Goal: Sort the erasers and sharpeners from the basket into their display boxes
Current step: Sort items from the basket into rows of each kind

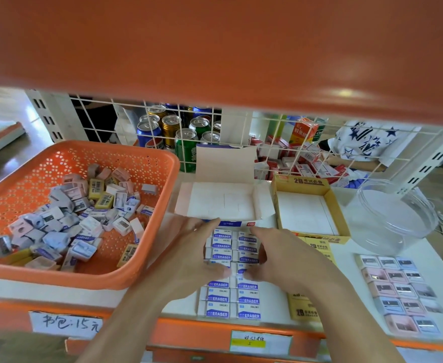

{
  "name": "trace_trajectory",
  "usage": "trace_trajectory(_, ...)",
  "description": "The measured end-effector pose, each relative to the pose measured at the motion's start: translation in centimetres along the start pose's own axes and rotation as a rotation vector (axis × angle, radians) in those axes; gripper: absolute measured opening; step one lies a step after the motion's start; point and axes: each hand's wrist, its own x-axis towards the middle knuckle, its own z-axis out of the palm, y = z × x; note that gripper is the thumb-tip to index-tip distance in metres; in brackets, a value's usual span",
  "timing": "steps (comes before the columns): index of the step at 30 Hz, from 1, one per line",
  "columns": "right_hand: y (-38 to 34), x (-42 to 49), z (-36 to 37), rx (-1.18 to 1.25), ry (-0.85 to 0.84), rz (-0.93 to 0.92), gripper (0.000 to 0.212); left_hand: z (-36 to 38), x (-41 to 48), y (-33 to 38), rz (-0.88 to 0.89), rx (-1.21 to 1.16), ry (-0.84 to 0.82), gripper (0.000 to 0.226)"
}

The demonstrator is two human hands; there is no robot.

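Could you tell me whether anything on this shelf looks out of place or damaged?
Nothing looks spilled or damaged. One oddity: the white display box and the yellow box both sit empty, while the sorted erasers lie in rows on the bare shelf before them.

The orange basket (136, 163) sits at the left end of the shelf (272, 305), holding a loose heap of pastel sharpeners (58, 239). White-and-blue erasers (247, 311) lie in two neat columns (labels reading ERASER) at mid front edge. Behind them stand an open white display box (223, 203) and a yellow display box (304, 213), both empty. Sorted sharpeners (398, 292) form a grid at the right front corner.
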Motion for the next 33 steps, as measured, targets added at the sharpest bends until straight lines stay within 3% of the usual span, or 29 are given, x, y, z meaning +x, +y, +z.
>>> trace_trajectory(12, 0.3, 0.2, 0.1, 0.054, -0.022, -0.019, 0.032, 0.1, -0.5, -0.5, -0.037, 0.086, 0.056, 0.087)
trace_trajectory(26, 0.1, 0.0, -0.1, 0.052, -0.038, -0.026, 0.033, -0.3, 0.0, 0.1, -0.05, 0.139, -0.018, 0.091)
trace_trajectory(29, -0.3, -0.5, -0.3, 0.022, 0.03, -0.028, 0.032, -0.8, -0.7, 0.9, -0.032, 0.192, 0.016, 0.086)
trace_trajectory(33, -1.7, -0.9, -1.0, -0.069, 0.252, -0.073, 0.041, -2.5, -1.9, 3.2, 0.031, 0.035, 0.033, 0.061)
